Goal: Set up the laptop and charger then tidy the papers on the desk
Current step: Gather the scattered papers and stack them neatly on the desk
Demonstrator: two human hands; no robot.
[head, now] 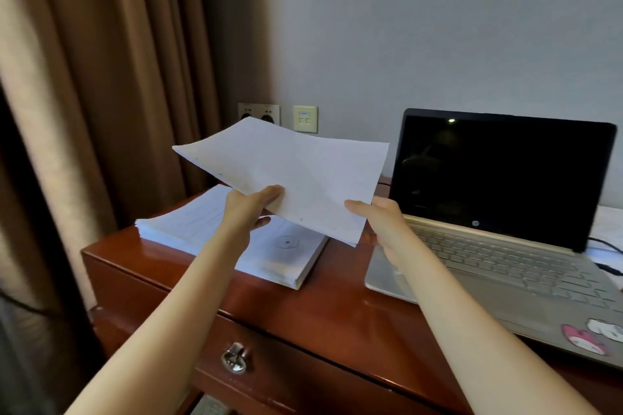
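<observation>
Stretching lengthwise from left hand (250, 209) to right hand (379, 217), sheets (296, 172) slope upward.

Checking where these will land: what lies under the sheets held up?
A thick paper stack on the wooden desk lies below the held sheets; they cover the stack's far right edge.

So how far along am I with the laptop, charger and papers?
Done: the laptop sits open on the desk, screen dark; a black cable runs by its right side, connection unclear. In hand: left hand and right hand grip loose sheets above the paper stack. Left: probably setting them on the stack.
</observation>
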